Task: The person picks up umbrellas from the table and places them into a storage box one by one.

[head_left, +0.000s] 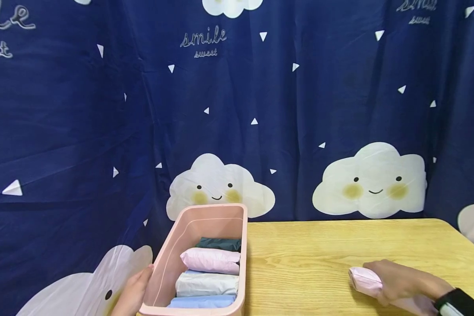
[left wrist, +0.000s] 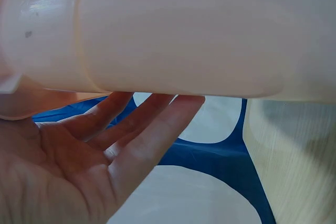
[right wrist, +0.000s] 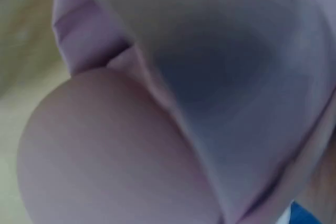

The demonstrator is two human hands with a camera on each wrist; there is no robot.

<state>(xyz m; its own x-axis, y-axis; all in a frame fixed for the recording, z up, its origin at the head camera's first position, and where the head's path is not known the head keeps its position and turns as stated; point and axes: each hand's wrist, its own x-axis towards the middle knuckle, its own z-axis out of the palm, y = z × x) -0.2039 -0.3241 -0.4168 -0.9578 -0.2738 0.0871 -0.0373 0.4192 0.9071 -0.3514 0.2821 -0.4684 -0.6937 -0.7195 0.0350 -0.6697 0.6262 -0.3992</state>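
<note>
A pink plastic storage bin [head_left: 242, 254] stands at the left of the table, holding a row of folded bundles: dark green [head_left: 220, 244], pink [head_left: 211, 260], white [head_left: 207, 284] and blue [head_left: 203, 301]. My left hand [head_left: 133, 292] touches the bin's left side near the rim. In the left wrist view its fingers [left wrist: 157, 135] lie fairly straight against the outer wall; the thumb is not clear. Over the table's right part, my right hand [head_left: 396, 278] grips a rolled pink cloth [head_left: 365, 281]. Up close and blurred, that cloth [right wrist: 241, 98] fills most of the right wrist view.
The light wooden table [head_left: 300, 254] extends right of the bin. Behind it hangs a dark blue curtain [head_left: 229, 87] with smiling clouds and small white triangles. A black band [head_left: 460, 303] is round the right wrist.
</note>
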